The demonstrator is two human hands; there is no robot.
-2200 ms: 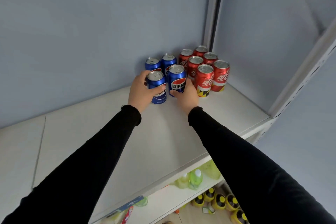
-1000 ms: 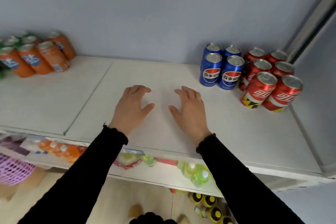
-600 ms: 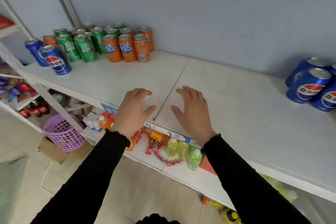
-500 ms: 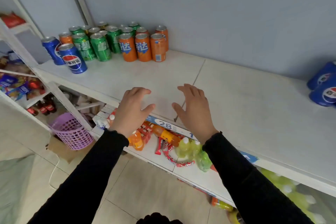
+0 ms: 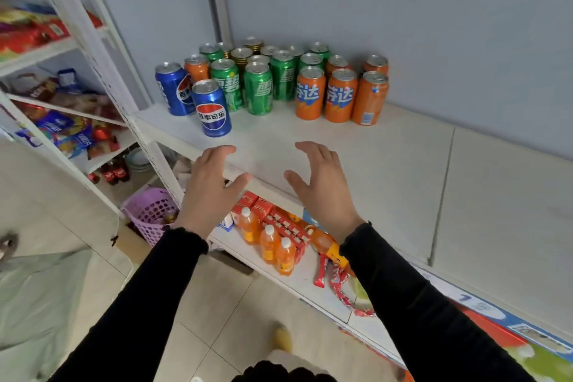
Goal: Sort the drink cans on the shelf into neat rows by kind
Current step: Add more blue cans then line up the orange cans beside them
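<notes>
View from above, looking down at a white shelf (image 5: 387, 170) against a grey wall. Both hands hover palm-down over the shelf's front edge, fingers spread, empty, touching no can. Left hand (image 5: 210, 189) sits just in front of the nearest blue can (image 5: 211, 107); right hand (image 5: 322, 186) is beside it, a gap betw. them.

Cans stand upright, clustered at the shelf's left end, toward the back. Two blue cans at the far left, the 2nd blue can (image 5: 174, 88) behind the 1st. Right of these, green cans (image 5: 258, 88) several deep, w/ a few darker cans (image 5: 242, 57) mixed in at the back. Further right, orange cans (image 5: 341, 95), three in a front row & more behind. One orange can (image 5: 196, 67) stands apart behind the blue ones. The shelf's right part is bare.

Below: lower shelf w/ orange bottles (image 5: 269, 242) & red packets. A purple basket (image 5: 148, 211) sits on the floor.
</notes>
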